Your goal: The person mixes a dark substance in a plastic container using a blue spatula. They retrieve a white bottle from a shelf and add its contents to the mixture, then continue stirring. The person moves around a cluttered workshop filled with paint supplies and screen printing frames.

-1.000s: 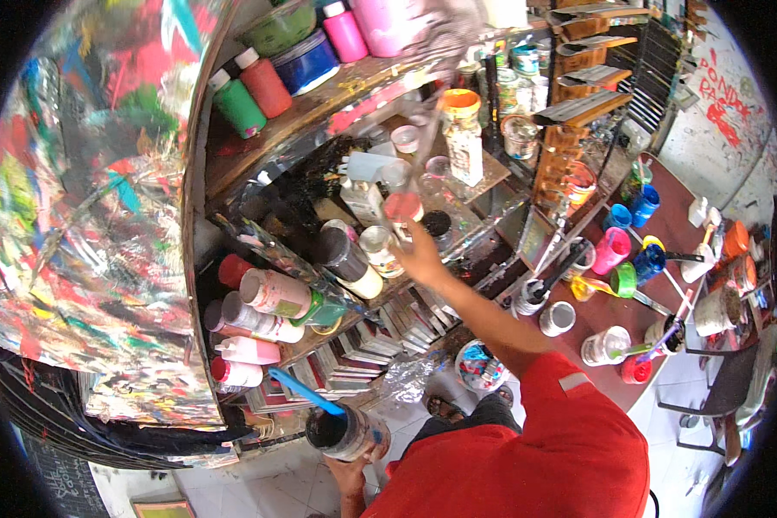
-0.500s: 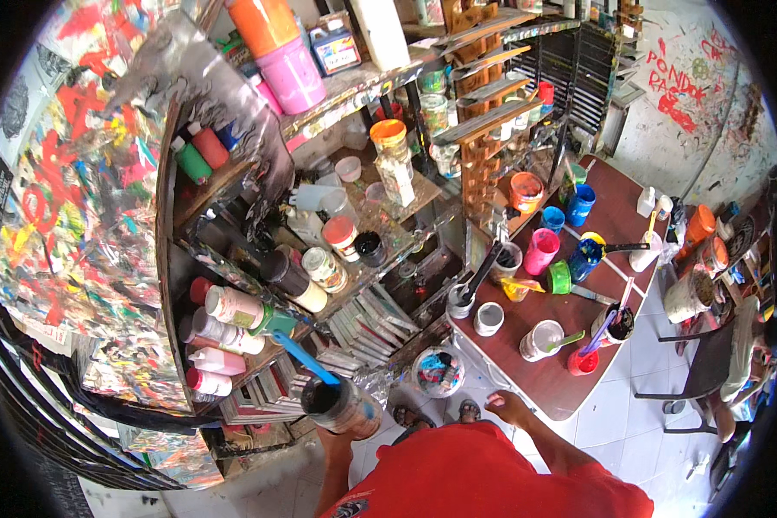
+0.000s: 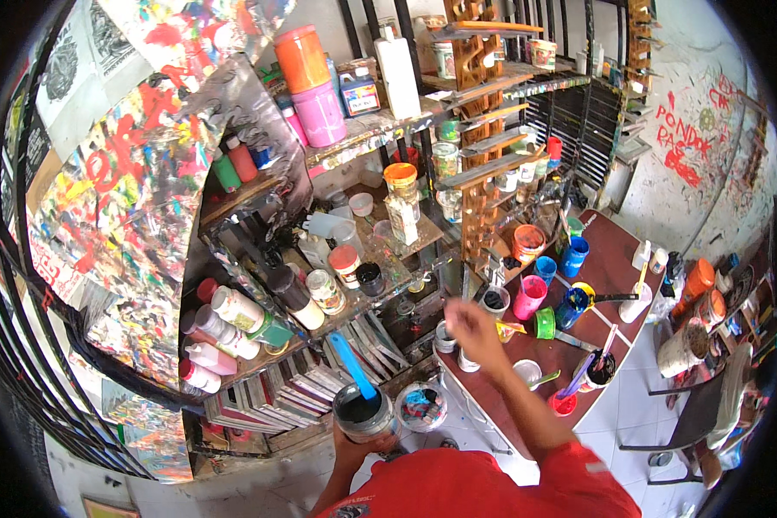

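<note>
My left hand (image 3: 351, 452) is wrapped round the lower side of a clear plastic tub (image 3: 378, 428) with dark paint in it. A blue spatula (image 3: 352, 366) stands slanted in the tub, its handle leaning up to the left. My right hand (image 3: 473, 335) is raised over the left side of the brown table, smeared by motion, so its fingers cannot be read. Close to it are a grey-rimmed pot (image 3: 495, 301) and small white pots (image 3: 445, 337), partly covered by the hand. Beside the held tub, lower down, is a bucket (image 3: 421, 407) with paint-stained contents.
The brown table (image 3: 509, 387) carries several paint pots, among them a pink cup (image 3: 530, 296), a blue pot (image 3: 571, 308) and a red cup (image 3: 563, 402). Shelves at left hold bottles and a bundle of framed screens (image 3: 319, 371). A black chair (image 3: 695, 423) stands at right.
My right hand has risen from beside the table's front edge to above its left side. The tub in my left hand has shifted right, nearer the bucket. The view has also shifted.
</note>
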The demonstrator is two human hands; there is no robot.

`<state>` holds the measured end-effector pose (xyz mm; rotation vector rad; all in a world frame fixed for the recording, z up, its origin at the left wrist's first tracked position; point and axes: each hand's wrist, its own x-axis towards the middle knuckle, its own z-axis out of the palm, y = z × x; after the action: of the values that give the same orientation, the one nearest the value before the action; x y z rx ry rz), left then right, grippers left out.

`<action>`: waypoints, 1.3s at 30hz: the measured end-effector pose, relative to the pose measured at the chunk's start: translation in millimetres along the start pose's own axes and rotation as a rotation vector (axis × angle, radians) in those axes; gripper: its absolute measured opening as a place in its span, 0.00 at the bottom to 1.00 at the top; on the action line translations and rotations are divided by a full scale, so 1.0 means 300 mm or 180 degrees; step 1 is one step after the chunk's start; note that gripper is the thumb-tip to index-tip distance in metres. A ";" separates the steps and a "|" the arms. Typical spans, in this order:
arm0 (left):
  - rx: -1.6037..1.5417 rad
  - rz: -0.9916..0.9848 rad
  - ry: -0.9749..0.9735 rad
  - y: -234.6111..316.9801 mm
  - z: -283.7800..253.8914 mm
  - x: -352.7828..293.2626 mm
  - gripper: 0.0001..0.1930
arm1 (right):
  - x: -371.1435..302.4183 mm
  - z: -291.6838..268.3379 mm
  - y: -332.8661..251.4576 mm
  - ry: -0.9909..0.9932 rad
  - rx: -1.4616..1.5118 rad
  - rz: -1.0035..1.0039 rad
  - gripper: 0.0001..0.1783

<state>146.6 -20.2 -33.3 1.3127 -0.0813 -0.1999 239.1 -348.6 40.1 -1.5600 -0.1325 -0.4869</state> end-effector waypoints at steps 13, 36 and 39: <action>0.0268 0.0434 0.0876 0.112 -0.120 -0.167 0.38 | 1.424 0.248 -0.235 0.2070 -0.1508 -0.0758 0.56; -0.0147 0.0225 0.0357 0.138 -0.180 -0.168 0.20 | 1.354 0.430 -0.193 0.1376 -0.1912 -0.0960 0.49; -0.0075 0.0260 0.0497 0.149 -0.166 -0.167 0.21 | 1.330 0.415 -0.208 0.1238 -0.1751 -0.1079 0.47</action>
<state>110.5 47.6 -0.2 1.2948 0.0001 -0.0284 601.7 -308.8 253.4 -1.9498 0.0448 -1.1582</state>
